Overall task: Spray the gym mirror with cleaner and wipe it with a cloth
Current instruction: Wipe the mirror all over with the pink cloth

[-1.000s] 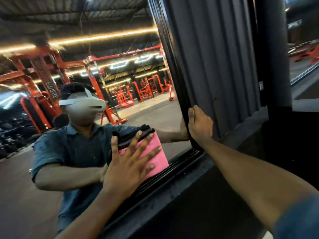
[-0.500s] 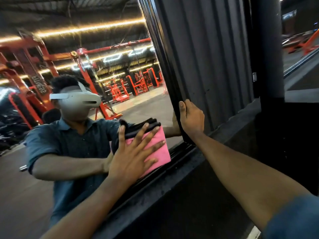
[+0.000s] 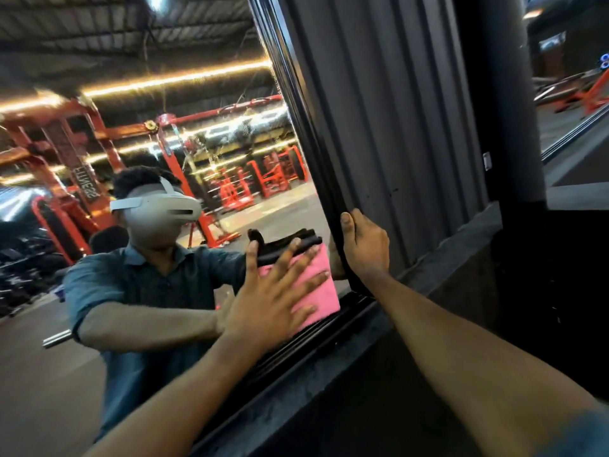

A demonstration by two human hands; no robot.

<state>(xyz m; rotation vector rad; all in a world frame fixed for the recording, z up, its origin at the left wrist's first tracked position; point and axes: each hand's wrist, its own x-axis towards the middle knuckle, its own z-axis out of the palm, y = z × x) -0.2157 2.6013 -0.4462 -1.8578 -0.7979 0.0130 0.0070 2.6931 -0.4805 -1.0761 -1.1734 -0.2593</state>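
Wiping: left hand point(image 3: 263, 301) lies flat with fingers spread straight, pressing a pink cloth point(image 3: 316, 291) against the mirror point(image 3: 164, 127) near its lower right corner.
Cloth: pink on the near face, with a dark folded part along its top edge; it sits on the glass just above the bottom frame point(image 3: 329, 331) and just left of the side frame.
Right hand: right hand point(image 3: 362, 245) grips the black side frame point(image 3: 296, 103) of the mirror, thumb on the near face and fingers curled round the edge, just right of the cloth.
Mirror: its glass shows streaks and specks in the upper middle, and reflects red gym racks, ceiling light strips and the person in a blue shirt.
Right of the mirror: a dark ribbed wall point(image 3: 395, 127), then a black post point(image 3: 507, 94).
Below: a dark ledge point(image 3: 329, 390) runs along under the frame.
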